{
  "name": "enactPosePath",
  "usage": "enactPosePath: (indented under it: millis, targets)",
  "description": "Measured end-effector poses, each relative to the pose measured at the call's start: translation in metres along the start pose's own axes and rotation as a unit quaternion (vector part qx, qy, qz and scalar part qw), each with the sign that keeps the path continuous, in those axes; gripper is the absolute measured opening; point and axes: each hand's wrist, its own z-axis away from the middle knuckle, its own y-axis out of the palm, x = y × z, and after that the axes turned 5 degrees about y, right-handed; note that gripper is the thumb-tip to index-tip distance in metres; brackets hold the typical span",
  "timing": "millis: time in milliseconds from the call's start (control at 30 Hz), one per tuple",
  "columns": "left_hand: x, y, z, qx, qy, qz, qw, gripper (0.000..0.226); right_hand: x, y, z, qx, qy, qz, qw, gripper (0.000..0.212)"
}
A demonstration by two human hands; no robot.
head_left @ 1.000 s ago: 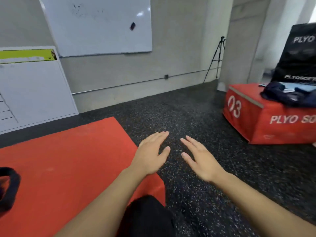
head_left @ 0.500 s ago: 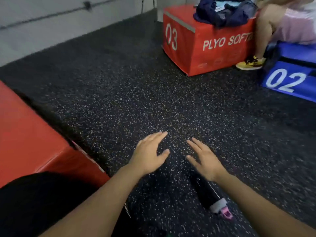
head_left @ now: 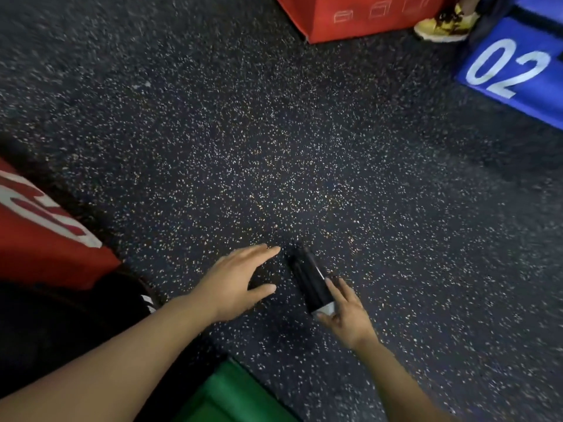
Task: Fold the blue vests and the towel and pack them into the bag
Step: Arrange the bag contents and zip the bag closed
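My left hand (head_left: pixel 236 283) hovers palm-down over the speckled black floor (head_left: pixel 274 147), fingers straight and spread, holding nothing. My right hand (head_left: pixel 345 312) reaches to the near end of a dark cylinder with a pale band (head_left: pixel 310 278) lying on the floor, fingers extended alongside it and thumb at the band; whether it actually grips, I cannot tell through the blur. No vests, towel or bag visible; a red box (head_left: pixel 350 13) and blue box marked 02 (head_left: pixel 515 71) sit at the far edge, another red box (head_left: pixel 39 226) at left.
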Motion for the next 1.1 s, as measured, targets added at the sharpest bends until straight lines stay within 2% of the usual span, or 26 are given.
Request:
enactPosePath:
  millis: [233, 367, 500, 667, 833, 967, 1100]
  targets:
    - [-0.004, 0.006, -0.002, 0.010, -0.021, 0.019, 1.000, 0.070, -0.008, 0.015, -0.016, -0.042, 0.021, -0.037, 0.998, 0.118]
    - [-0.004, -0.016, 0.003, -0.007, -0.025, 0.014, 1.000, 0.070, 0.004, 0.015, -0.010, -0.067, 0.000, -0.050, 0.996, 0.116]
    - [0.000, -0.060, 0.009, -0.058, -0.019, 0.007, 0.998, 0.072, 0.048, -0.031, -0.005, -0.094, -0.072, -0.051, 0.992, 0.109]
    - [0.006, -0.140, 0.046, -0.158, -0.015, -0.023, 0.987, 0.072, 0.142, -0.115, 0.010, -0.131, -0.198, -0.042, 0.971, 0.113]
    - [0.031, -0.231, 0.118, -0.287, -0.003, -0.043, 0.957, 0.071, 0.266, -0.185, 0.052, -0.160, -0.315, -0.032, 0.935, 0.107]
    - [0.054, -0.289, 0.208, -0.378, -0.015, -0.074, 0.922, 0.071, 0.381, -0.199, 0.100, -0.165, -0.408, -0.031, 0.897, 0.103]
    - [0.089, -0.316, 0.323, -0.451, -0.061, -0.106, 0.884, 0.071, 0.498, -0.179, 0.163, -0.137, -0.499, -0.019, 0.855, 0.101]
